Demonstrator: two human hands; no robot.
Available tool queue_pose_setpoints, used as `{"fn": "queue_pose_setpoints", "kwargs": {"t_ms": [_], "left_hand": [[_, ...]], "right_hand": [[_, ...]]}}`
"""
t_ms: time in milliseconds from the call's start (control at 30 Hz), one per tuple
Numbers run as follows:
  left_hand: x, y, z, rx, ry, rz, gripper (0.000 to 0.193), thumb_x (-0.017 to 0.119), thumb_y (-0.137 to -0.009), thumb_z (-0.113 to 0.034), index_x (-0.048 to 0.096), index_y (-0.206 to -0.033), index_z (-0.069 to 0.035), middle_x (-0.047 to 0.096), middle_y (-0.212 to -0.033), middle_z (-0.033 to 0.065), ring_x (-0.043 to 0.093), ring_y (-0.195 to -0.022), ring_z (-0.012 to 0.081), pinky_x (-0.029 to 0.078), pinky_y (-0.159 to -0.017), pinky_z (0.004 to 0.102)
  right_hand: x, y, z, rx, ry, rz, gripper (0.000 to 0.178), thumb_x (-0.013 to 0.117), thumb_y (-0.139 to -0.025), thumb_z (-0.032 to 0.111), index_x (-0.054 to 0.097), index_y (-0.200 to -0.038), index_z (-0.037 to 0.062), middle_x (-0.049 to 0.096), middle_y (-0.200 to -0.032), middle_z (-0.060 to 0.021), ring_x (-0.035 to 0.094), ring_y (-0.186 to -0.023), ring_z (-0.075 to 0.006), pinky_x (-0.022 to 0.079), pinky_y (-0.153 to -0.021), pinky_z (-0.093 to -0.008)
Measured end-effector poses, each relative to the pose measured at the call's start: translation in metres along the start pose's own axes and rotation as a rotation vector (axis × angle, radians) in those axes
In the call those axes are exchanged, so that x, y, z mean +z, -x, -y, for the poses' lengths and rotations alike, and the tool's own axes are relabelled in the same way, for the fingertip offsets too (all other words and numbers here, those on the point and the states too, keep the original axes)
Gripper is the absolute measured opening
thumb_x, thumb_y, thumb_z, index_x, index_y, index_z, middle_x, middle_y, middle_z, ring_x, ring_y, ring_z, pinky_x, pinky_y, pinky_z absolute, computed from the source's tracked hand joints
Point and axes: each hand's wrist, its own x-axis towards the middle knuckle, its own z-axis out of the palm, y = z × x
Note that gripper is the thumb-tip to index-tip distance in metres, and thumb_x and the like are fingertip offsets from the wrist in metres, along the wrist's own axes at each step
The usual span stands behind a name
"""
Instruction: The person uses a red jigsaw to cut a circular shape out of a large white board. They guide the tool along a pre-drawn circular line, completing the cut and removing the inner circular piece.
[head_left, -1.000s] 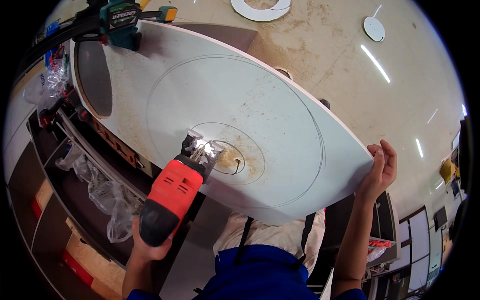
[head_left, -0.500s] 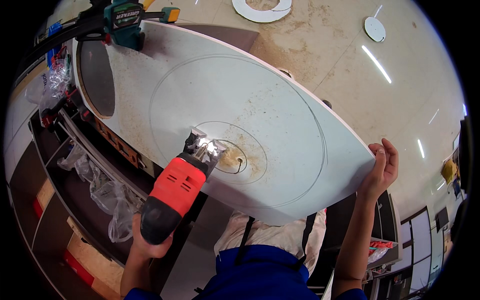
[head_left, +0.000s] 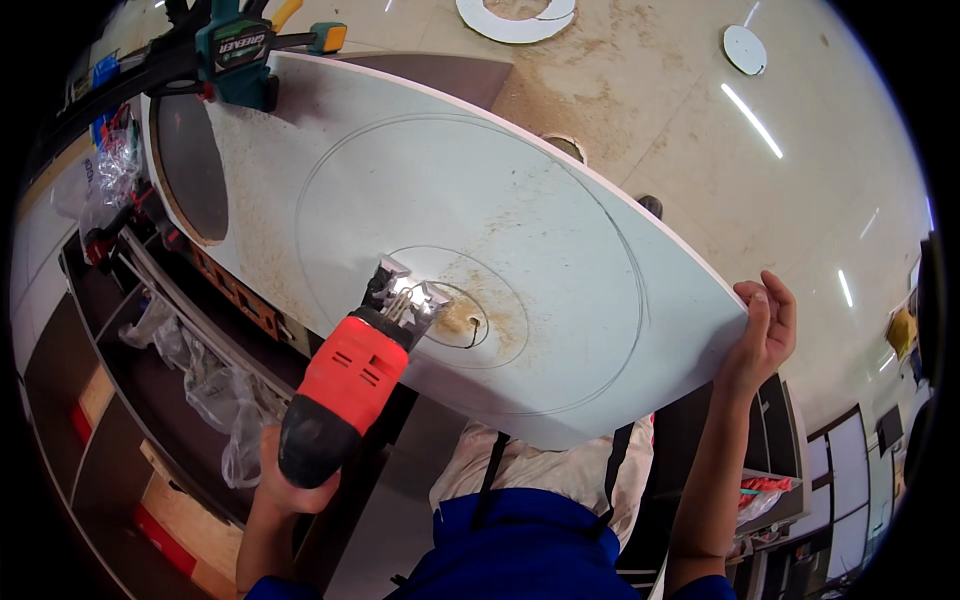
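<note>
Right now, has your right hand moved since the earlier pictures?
No, not visibly: the right hand stays at the right corner of the white board.

A head-worn fisheye looks down at the hands (head_left: 765, 328).

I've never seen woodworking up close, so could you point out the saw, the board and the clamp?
Saw (head_left: 354, 368): head view, on its red body.
Board (head_left: 430, 185): head view, on its pale face, inside the largest drawn loop.
Clamp (head_left: 236, 66): head view, on its green block.
</note>
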Motion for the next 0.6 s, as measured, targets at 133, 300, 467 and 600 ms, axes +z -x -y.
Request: {"fn": "queue_pose_setpoints", "kwargs": {"t_ms": [133,300,467,600], "left_hand": [[-0.001,0.002,0.001,-0.032,0.017,-0.004,0.019,0.068,-0.062,-0.003,0.065,-0.08,-0.003,0.065,-0.07,0.0089,0.063,-0.058,0.0254,0.048,-0.057,0.0314],[-0.008,0.002,0.012,0.013,-0.017,0.044,0.018,0.069,-0.062,-0.006,0.065,-0.079,-0.002,0.065,-0.069,0.0078,0.063,-0.058,0.0235,0.048,-0.057,0.0307],[-0.01,-0.001,0.007,-0.024,-0.023,0.057,0.019,0.072,-0.062,-0.01,0.066,-0.078,-0.003,0.064,-0.067,0.0082,0.065,-0.058,0.0218,0.05,-0.057,0.0297],[-0.013,0.0,0.01,-0.055,0.046,0.075,0.027,0.075,-0.059,-0.014,0.068,-0.083,-0.003,0.065,-0.068,0.0083,0.066,-0.059,0.0214,0.051,-0.057,0.0304]], "right_hand": [[0.002,-0.001,0.002,0.002,0.009,0.002,0.024,0.055,-0.098,0.012,0.059,-0.115,-0.0049,0.069,-0.089,-0.009,0.062,-0.083,-0.0128,0.049,-0.08,-0.0262],[0.001,-0.001,0.003,0.004,0.033,0.001,0.024,0.054,-0.098,0.011,0.059,-0.116,-0.0049,0.069,-0.089,-0.0093,0.062,-0.083,-0.0128,0.049,-0.08,-0.0259],[0.002,0.0,-0.001,-0.013,0.022,0.011,0.024,0.053,-0.098,0.01,0.058,-0.117,-0.0048,0.069,-0.089,-0.0091,0.062,-0.083,-0.0125,0.049,-0.079,-0.0258],[-0.002,0.0,-0.004,-0.011,-0.001,0.009,0.024,0.054,-0.099,0.011,0.058,-0.117,-0.0044,0.068,-0.089,-0.0086,0.062,-0.083,-0.0121,0.049,-0.079,-0.0256]]}}
